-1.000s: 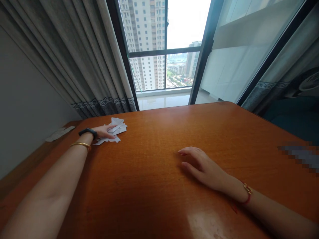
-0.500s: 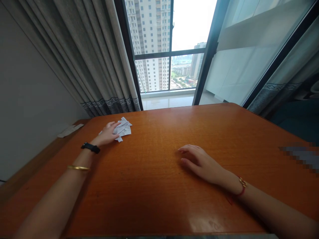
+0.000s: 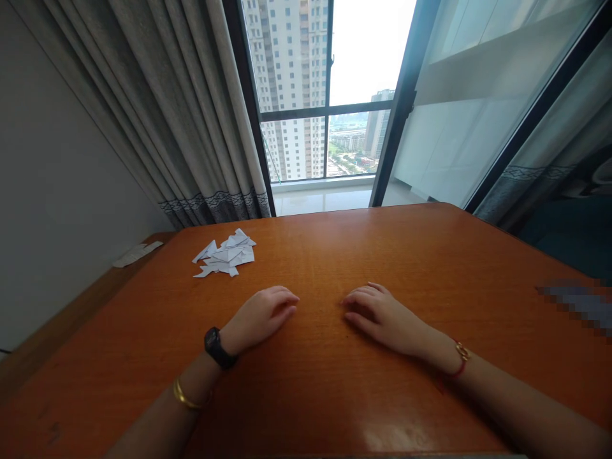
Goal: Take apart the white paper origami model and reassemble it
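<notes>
My left hand [image 3: 261, 317] is over the middle of the wooden table [image 3: 296, 389], its fingers loosely bent and a gap showing between thumb and forefinger. Nothing is visible in it. Across a short gap to the right, my right hand [image 3: 382, 319] rests low on the tabletop with fingers gently curved and the thumb apart, also holding nothing. Beyond my left hand, at the table's far left, lies a loose pile of torn white paper pieces [image 3: 229, 254]. Neither hand touches the pile.
At the right edge of the table is a blurred-out greyish item [image 3: 578, 306]. A pale strip [image 3: 138, 254] lies on the ledge by the left wall. A grey curtain [image 3: 191, 127] and a window [image 3: 329, 108] stand behind the far edge.
My left hand has moved off the paper pile, coming right and nearer to me, so the whole pile now shows. The right hand has stayed in almost the same spot.
</notes>
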Available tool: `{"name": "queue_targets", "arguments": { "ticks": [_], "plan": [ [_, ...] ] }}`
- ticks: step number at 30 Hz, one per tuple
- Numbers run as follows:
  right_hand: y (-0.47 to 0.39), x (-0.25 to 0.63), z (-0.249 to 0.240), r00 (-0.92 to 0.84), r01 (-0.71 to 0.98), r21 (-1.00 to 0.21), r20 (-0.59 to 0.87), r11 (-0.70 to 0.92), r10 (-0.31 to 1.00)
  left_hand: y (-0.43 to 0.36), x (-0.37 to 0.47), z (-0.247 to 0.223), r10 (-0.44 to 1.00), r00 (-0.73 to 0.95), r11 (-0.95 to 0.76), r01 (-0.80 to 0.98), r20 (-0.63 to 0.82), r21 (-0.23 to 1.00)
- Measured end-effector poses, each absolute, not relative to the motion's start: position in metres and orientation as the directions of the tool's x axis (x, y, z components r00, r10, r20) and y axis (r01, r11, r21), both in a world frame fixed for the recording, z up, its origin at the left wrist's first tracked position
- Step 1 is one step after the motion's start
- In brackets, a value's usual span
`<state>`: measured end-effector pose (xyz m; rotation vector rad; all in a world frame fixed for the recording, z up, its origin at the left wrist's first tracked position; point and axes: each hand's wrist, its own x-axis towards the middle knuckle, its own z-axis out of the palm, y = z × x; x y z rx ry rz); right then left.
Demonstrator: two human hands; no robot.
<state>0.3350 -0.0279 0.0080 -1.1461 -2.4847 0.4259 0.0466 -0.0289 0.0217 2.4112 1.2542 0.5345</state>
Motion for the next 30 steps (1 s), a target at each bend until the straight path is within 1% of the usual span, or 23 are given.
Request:
{"name": "queue_targets", "arguments": {
  "ticks": [5, 7, 10, 16, 30],
  "plan": [
    [-0.0260, 0.3376, 0.0082, -0.561, 0.612, -0.441, 0.344, 0.657, 0.753, -0.0303, 0.0439, 0.0200, 0.874, 0.453, -0.475, 0.723, 0.175, 0.501],
    [-0.0257, 0.3374, 0.0086, -0.543, 0.588, -0.450, 0.396, 0.672, 0.741, -0.0324, 0.0461, 0.0205, 0.870, 0.459, -0.483, 0.716, 0.182, 0.504],
    [-0.0257, 0.3377, 0.0073, -0.503, 0.575, -0.480, 0.432, 0.663, 0.749, -0.0356, 0.0492, 0.0200, 0.854, 0.487, -0.507, 0.703, 0.182, 0.498],
    [-0.0255, 0.3388, 0.0037, -0.438, 0.586, -0.518, 0.444, 0.623, 0.782, -0.0369, 0.0501, 0.0157, 0.832, 0.529, -0.541, 0.705, 0.167, 0.458],
    [-0.0273, 0.3365, 0.0076, -0.472, 0.562, -0.521, 0.435, 0.642, 0.767, -0.0383, 0.0522, 0.0142, 0.817, 0.552, -0.564, 0.708, 0.165, 0.425]
  ]
}}
